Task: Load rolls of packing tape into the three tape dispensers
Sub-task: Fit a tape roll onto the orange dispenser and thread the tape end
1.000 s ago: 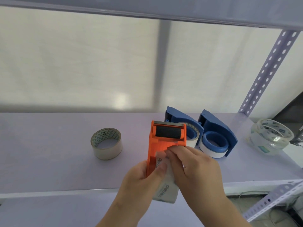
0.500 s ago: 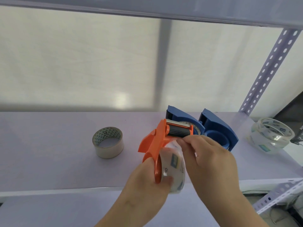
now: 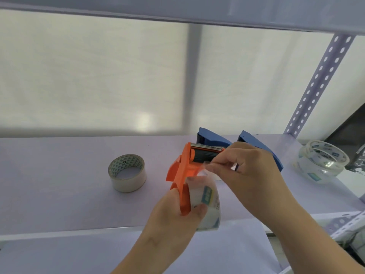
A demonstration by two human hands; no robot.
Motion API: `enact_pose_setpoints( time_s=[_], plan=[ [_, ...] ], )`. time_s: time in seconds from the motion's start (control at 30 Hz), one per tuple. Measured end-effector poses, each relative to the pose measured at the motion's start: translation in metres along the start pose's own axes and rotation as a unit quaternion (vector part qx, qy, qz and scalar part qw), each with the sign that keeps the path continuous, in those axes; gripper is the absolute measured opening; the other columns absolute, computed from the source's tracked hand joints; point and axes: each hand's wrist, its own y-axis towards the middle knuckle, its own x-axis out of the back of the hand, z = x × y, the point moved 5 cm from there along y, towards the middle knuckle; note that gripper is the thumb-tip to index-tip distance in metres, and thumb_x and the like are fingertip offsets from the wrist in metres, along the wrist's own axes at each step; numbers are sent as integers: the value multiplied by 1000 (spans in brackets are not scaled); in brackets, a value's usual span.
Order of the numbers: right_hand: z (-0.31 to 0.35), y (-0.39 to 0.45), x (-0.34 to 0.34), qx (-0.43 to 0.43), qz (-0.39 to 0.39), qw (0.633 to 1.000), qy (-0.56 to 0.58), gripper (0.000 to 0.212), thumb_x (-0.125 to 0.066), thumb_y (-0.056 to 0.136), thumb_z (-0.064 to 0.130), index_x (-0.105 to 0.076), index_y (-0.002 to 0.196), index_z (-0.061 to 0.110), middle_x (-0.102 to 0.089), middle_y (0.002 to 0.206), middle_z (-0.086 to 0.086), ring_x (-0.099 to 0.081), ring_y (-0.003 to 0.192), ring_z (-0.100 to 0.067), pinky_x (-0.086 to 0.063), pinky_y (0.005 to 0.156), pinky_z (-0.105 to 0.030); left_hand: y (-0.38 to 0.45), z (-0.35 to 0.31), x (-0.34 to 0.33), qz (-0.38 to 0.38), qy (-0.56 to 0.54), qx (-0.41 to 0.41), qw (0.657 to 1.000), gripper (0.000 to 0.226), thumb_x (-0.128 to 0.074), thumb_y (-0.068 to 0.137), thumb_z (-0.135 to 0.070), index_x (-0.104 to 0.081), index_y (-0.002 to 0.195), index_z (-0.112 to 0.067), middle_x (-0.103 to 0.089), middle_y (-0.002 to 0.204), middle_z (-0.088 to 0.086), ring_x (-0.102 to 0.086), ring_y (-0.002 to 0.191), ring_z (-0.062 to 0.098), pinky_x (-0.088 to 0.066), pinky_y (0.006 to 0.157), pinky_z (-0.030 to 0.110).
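My left hand (image 3: 173, 216) grips an orange tape dispenser (image 3: 182, 175) with a clear printed tape roll (image 3: 207, 202) mounted on it, held above the shelf's front edge. My right hand (image 3: 250, 173) pinches the clear tape end (image 3: 205, 165) just below the dispenser's black roller (image 3: 203, 155). Two blue dispensers (image 3: 209, 138) (image 3: 258, 147) stand behind, largely hidden by my right hand. A whitish tape roll (image 3: 127, 173) lies flat on the shelf to the left.
The lilac shelf board (image 3: 59, 175) carries a stack of clear printed tape rolls (image 3: 322, 161) at the far right. A perforated upright post (image 3: 320, 80) rises at the back right. Another shelf board (image 3: 177, 14) runs overhead.
The dispenser has been turned side-on, with the tape roll toward me. My right hand has moved from the roll up to the roller, drawing the tape end along.
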Motion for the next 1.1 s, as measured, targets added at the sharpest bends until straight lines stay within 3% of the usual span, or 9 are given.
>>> enact_pose_setpoints(
  time_s=[0.13, 0.27, 0.37, 0.5, 0.63, 0.8, 0.9, 1.0, 1.1],
  plan=[
    [-2, 6, 11, -20, -33, 998, 57, 19, -72, 79, 17, -70, 64, 28, -65, 68, 10, -58, 71, -1, -42, 58, -10, -1, 4, -4, 20, 56, 1, 998, 42, -67, 76, -20, -53, 115, -29, -66, 106, -8, -63, 96, 14, -54, 88, 32],
    [1, 5, 2, -30, -34, 998, 50, 12, -71, 81, 23, -71, 71, 28, -68, 69, 10, -61, 70, -8, -48, 58, -18, 0, 5, -7, -10, 6, 8, 1000, 56, -77, 58, -39, -58, 110, -33, -70, 98, -10, -67, 89, 11, -57, 78, 28],
    [2, 4, -2, -37, -32, 997, 52, 9, -70, 83, 24, -73, 74, 26, -69, 67, 13, -61, 74, -6, -49, 61, -17, 0, 5, -5, -54, 8, 7, 999, 53, -79, 54, -45, -63, 102, -30, -72, 87, -11, -68, 78, 7, -52, 64, 19],
    [-2, 7, 3, -67, -12, 992, 103, 14, -71, 82, 19, -73, 70, 25, -67, 58, 11, -59, 57, 1, -43, 52, -6, 2, 8, -7, -26, 2, -3, 1000, 46, -76, 59, -34, -62, 103, -29, -72, 90, -8, -69, 80, 13, -59, 71, 29],
    [-6, 12, 10, -83, 1, 987, 137, 13, -72, 81, 11, -73, 70, 19, -67, 55, 9, -55, 47, 6, -38, 48, -2, 0, 3, -2, 0, 49, -31, 998, 31, -68, 70, -28, -57, 99, -28, -68, 89, -3, -66, 79, 14, -52, 62, 22],
    [-5, 19, 22, -71, -36, 989, 127, 20, -71, 80, 12, -69, 64, 24, -68, 64, 16, -56, 49, 4, -40, 47, -4, -6, -5, 0, 76, 55, -38, 995, 40, -63, 58, -34, -56, 97, -27, -68, 88, -3, -66, 81, 17, -58, 75, 32],
    [-5, 24, 34, -65, -46, 987, 139, 24, -71, 80, 9, -67, 61, 23, -64, 50, 14, -54, 43, 3, -36, 40, -4, -11, -9, -1, 97, 66, -42, 992, 44, -65, 54, -38, -56, 95, -26, -70, 90, 3, -68, 84, 21, -59, 77, 36],
    [-5, 25, 33, -69, -47, 987, 141, 20, -71, 81, 9, -68, 65, 18, -65, 57, 7, -54, 43, 2, -36, 38, -5, -12, -11, -1, 104, 52, -34, 993, 43, -73, 57, -27, -58, 97, -26, -72, 90, 1, -69, 85, 19, -59, 79, 38],
    [-6, 26, 26, -75, -59, 985, 147, 16, -69, 82, 9, -68, 69, 18, -67, 64, 1, -55, 46, 2, -37, 39, -4, -10, -9, 1, 74, 8, -15, 997, 51, -76, 44, -43, -64, 90, -26, -75, 81, -2, -71, 76, 17, -60, 78, 38]
  ],
)
